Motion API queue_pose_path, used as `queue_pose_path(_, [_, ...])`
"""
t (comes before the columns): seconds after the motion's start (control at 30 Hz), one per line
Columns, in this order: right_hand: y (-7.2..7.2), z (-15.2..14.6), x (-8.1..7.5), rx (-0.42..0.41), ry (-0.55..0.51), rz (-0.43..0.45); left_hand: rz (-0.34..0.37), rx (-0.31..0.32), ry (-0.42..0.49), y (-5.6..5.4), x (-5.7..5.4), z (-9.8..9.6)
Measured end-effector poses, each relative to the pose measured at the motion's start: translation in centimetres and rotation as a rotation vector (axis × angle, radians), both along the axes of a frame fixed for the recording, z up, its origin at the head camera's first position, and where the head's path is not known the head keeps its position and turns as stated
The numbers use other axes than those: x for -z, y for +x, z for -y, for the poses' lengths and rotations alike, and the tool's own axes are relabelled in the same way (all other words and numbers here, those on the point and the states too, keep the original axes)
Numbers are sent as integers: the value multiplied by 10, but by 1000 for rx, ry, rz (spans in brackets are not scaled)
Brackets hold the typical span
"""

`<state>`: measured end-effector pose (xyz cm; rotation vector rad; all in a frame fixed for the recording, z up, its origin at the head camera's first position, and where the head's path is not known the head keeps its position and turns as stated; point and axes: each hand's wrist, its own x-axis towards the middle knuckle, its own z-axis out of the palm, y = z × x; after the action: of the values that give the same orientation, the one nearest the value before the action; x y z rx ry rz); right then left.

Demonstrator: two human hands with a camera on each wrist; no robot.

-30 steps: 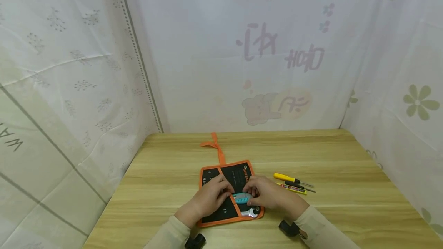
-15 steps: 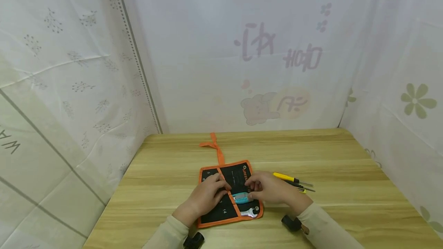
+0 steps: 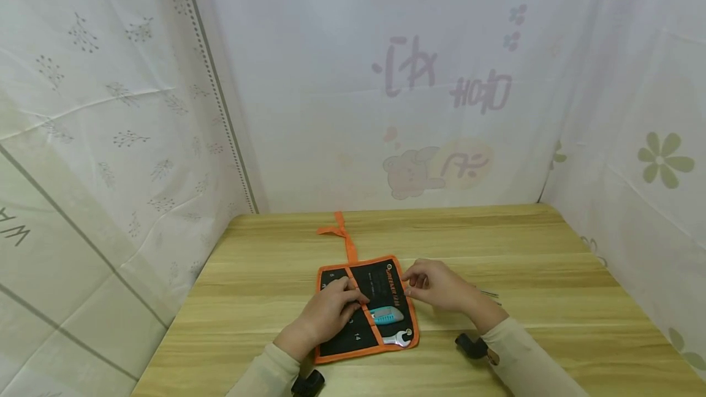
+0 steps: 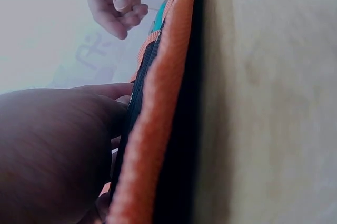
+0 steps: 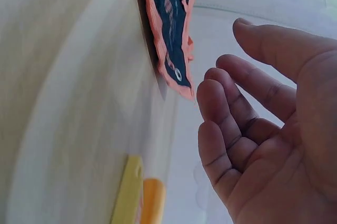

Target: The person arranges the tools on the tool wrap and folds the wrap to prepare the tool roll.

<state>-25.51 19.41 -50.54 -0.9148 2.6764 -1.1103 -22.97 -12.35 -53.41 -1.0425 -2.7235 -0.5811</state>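
Observation:
A black tool pouch (image 3: 386, 280) with orange edging lies unrolled on the table, its pockets marked with numbers. A teal utility knife (image 3: 387, 315) sits in one pocket, its handle end sticking out. Below it, the silver head of a wrench (image 3: 398, 339) shows above another pocket. My left hand (image 3: 326, 313) rests on the pouch's left half, fingertips at the orange pocket edge; the left wrist view shows it against the fabric. My right hand (image 3: 438, 287) is raised just right of the pouch, holding nothing. Its loosely bent fingers (image 5: 213, 103) show in the right wrist view.
Right of the pouch lie screwdrivers, mostly behind my right hand; their thin shafts (image 3: 489, 293) stick out. A yellow thing (image 5: 128, 190) and an orange-yellow handle (image 5: 153, 201) lie near the right wrist. An orange tie strap (image 3: 347, 239) stretches toward the table's back edge.
My right hand has let go of the utility knife and moved right and back, now hiding most of the screwdrivers. My left hand has stayed nearly still on the pouch.

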Motion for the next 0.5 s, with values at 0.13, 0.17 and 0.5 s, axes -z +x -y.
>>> queue_pose_path(0.13, [-3,-9,-3,43,3,-44,1,1,-4,-1,0,0])
queue_pose_path(0.17, [-3,-11,-5,54,5,-52,4,1,-1,-1,0,0])
queue_pose_path(0.5, [-6,-23,-12,132,28,-74,37,-23,-2,0,0,-1])
